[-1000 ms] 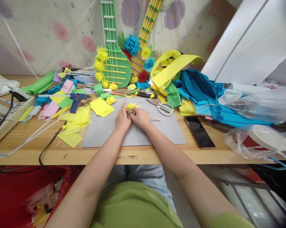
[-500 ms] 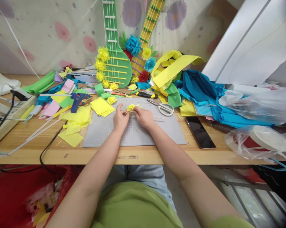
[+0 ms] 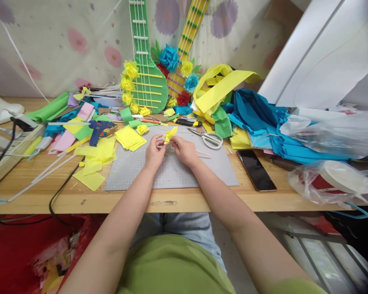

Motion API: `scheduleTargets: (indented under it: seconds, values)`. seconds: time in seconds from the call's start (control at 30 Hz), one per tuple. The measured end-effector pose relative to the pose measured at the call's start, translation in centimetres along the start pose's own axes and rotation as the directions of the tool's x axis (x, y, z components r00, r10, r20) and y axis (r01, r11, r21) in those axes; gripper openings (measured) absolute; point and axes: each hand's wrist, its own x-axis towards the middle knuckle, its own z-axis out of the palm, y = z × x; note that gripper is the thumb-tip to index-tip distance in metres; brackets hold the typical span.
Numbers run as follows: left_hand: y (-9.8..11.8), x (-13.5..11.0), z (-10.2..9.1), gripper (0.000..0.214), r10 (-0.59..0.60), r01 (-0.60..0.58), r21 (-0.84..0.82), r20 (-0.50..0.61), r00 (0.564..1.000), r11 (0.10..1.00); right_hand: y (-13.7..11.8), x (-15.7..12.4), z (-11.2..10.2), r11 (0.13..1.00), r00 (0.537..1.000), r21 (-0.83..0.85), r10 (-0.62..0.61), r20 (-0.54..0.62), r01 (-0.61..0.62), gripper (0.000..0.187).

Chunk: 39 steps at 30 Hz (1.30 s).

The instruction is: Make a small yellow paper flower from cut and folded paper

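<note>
Over the grey cutting mat [image 3: 135, 171], my left hand [image 3: 154, 152] and my right hand [image 3: 184, 150] meet at a small yellow paper flower [image 3: 171, 134]. Fingers of both hands are closed at its base, one hand on each side. Its petals stick up above the fingertips. A thin wooden stick [image 3: 204, 153] shows just right of my right hand; whether it is held or lies on the mat, I cannot tell. Left of my hands are a stack of yellow paper squares [image 3: 129, 138] and a finished yellow flower [image 3: 142, 129].
White-handled scissors [image 3: 212, 141] lie on the mat's far right, with a phone [image 3: 256, 170] beyond. A blue glue gun [image 3: 97, 131] rests on paper scraps at left. Green [image 3: 151, 87] and yellow [image 3: 192, 26] paper instruments stand behind. A bagged cup [image 3: 340, 179] sits far right.
The yellow flower has turned between my fingers and now points more upright. The fingers of my left hand have curled in closer to it. The whole view has shifted slightly.
</note>
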Motion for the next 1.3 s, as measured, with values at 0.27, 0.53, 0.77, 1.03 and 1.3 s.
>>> scheduleTargets:
  seconds: [0.27, 0.53, 0.77, 1.03, 1.3]
  values:
    - [0.1, -0.2, -0.1, 0.025, 0.078, -0.081, 0.107, 0.03, 0.997, 0.991, 0.6, 0.0, 0.0, 0.999, 0.998, -0.034, -0.042, -0.049, 0.041, 0.031]
    - [0.4, -0.4, -0.2, 0.023, 0.121, -0.125, 0.203, 0.032, 0.992, 0.971, 0.8, 0.2, 0.1, 0.984, 0.99, -0.145, -0.113, -0.084, 0.1, 0.04]
    - [0.6, -0.5, -0.3, 0.022, 0.128, -0.135, 0.258, 0.043, 0.991, 0.957, 1.3, 0.5, 0.7, 0.946, 0.947, -0.247, -0.259, -0.191, 0.209, 0.037]
    - [0.6, -0.5, -0.2, 0.022, 0.195, -0.198, 0.395, 0.048, 0.98, 0.897, 1.0, 0.6, 0.8, 0.947, 0.943, -0.256, -0.251, -0.22, 0.192, 0.038]
    - [0.7, -0.6, 0.0, 0.043, 0.25, -0.231, 0.404, 0.004, 0.968, 0.885, 1.1, 0.6, 0.9, 0.972, 0.931, -0.171, -0.207, -0.3, 0.161, 0.034]
